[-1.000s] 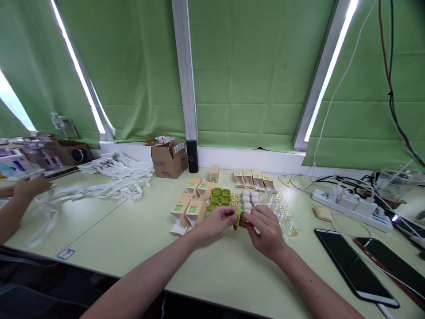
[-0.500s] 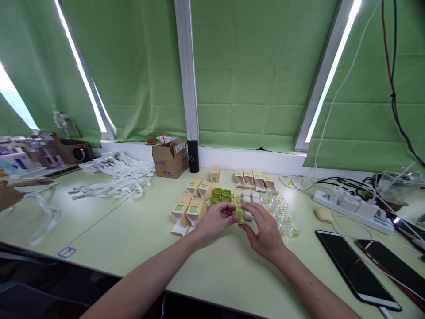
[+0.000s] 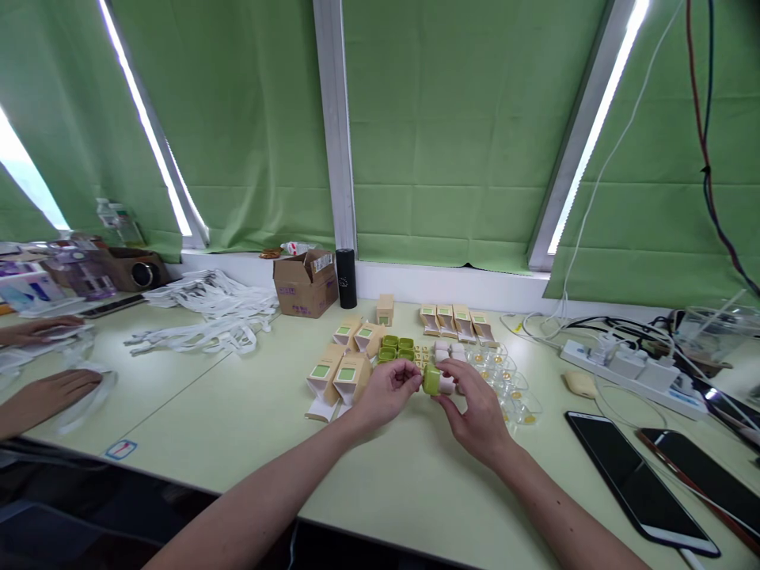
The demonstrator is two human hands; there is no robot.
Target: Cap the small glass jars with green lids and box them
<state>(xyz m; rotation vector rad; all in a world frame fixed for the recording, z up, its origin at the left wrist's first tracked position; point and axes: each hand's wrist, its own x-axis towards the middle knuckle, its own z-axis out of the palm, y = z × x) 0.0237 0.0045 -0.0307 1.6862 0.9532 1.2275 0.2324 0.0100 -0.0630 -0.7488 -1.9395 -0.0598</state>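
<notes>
1. Two hands meet just above the pale green surface point(image 3: 249, 412), close together, with a small green rounded plastic piece point(image 3: 431, 380) between them.
2. The left hand point(image 3: 385, 393) comes in from the left, and its fingertips point(image 3: 414, 370) pinch the left side of the small green rounded plastic piece.
3. The right hand point(image 3: 475, 408) grips the same piece from the right, fingers point(image 3: 457, 369) curled over its top. A small white block point(image 3: 446, 386) shows just beside the piece, against the right palm.
4. The piece is held off the surface, in front of the rows of green plastic cups point(image 3: 397, 347).
5. Tan cardboard cartons with green labels point(image 3: 336, 376) lie just left of the left hand.
6. Clear plastic cups with yellow centres point(image 3: 509, 380) lie just right of the right hand.
7. A black smartphone point(image 3: 638, 475) lies well to the right.
8. Another person's hand point(image 3: 56, 388) rests on white straps at the far left edge.
</notes>
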